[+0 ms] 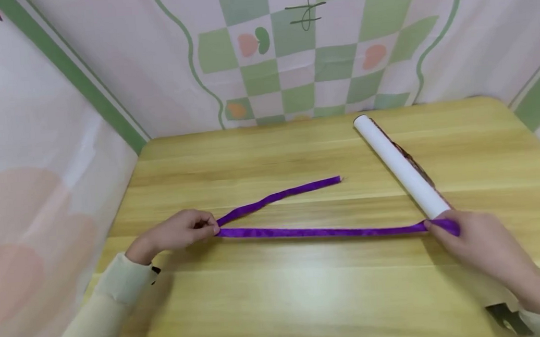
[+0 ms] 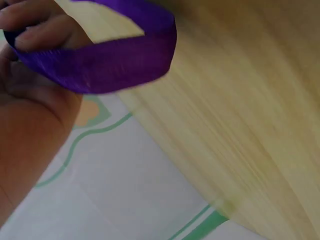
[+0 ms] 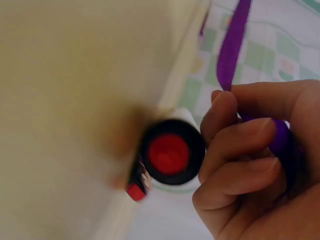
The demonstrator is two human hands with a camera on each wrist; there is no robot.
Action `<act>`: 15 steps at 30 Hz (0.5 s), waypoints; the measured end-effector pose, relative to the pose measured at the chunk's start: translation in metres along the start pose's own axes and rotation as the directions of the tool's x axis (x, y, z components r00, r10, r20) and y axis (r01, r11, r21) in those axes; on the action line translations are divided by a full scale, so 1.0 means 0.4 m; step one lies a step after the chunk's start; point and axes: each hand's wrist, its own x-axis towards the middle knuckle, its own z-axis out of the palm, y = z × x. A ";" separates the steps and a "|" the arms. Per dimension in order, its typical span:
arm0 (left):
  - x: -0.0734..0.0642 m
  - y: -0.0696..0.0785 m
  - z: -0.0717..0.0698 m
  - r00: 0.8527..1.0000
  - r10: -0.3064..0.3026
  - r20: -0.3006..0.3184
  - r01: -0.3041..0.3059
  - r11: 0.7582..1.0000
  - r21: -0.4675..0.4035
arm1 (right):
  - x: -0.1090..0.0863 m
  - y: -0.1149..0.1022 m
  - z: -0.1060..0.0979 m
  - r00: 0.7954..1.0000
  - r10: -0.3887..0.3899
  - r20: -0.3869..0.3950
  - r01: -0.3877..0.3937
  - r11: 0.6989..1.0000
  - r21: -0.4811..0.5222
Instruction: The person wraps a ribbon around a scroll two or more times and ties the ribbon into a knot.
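A purple ribbon point(image 1: 321, 233) is stretched nearly straight between the two hands, low over the wooden table. At the left, my left hand point(image 1: 182, 230) pinches it where it doubles back; the free tail point(image 1: 276, 195) runs up and right. In the left wrist view, a ribbon loop point(image 2: 107, 65) hangs by the curled fingers. My right hand point(image 1: 484, 245) pinches the other end between thumb and forefinger, and more ribbon point(image 3: 282, 140) lies inside its curled fingers. Just beyond that hand lies a white rolled sheet point(image 1: 399, 164); its end point(image 3: 170, 154) looks black-rimmed and red inside.
The wooden table point(image 1: 307, 301) has rounded far corners. A printed cloth point(image 1: 296, 72) with green checks hangs along its back edge, and another patterned cloth point(image 1: 28, 206) hangs at the left. A dark cord point(image 1: 412, 161) lies along the roll's right side.
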 end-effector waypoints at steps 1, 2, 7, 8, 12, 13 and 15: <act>0.001 0.000 0.004 1.000 0.008 -0.006 -0.008 0.999 0.036 | -0.004 -0.005 0.004 1.000 -0.010 0.009 0.011 1.000 -0.018; 0.002 0.000 0.009 1.000 0.017 -0.013 -0.016 0.997 0.072 | -0.007 -0.012 0.007 1.000 -0.015 0.021 0.016 0.999 -0.033; 0.011 0.012 0.033 0.998 0.050 -0.047 -0.038 0.973 0.228 | -0.024 -0.042 0.012 0.998 0.007 0.065 -0.002 0.997 -0.071; 0.011 0.015 0.037 0.997 0.051 -0.052 -0.037 0.968 0.248 | -0.027 -0.046 0.011 0.997 0.010 0.072 -0.005 0.998 -0.070; 0.006 0.023 0.042 0.996 0.033 -0.077 -0.010 0.958 0.285 | -0.032 -0.045 -0.007 0.997 0.023 0.072 -0.018 0.997 -0.079; 0.006 0.023 0.042 0.996 0.032 -0.085 -0.006 0.957 0.290 | -0.033 -0.038 -0.015 0.996 0.032 0.078 -0.025 0.997 -0.078; 0.002 0.021 0.038 0.995 0.027 -0.100 0.003 0.957 0.292 | -0.033 -0.020 -0.033 0.996 0.043 0.080 -0.036 0.996 -0.087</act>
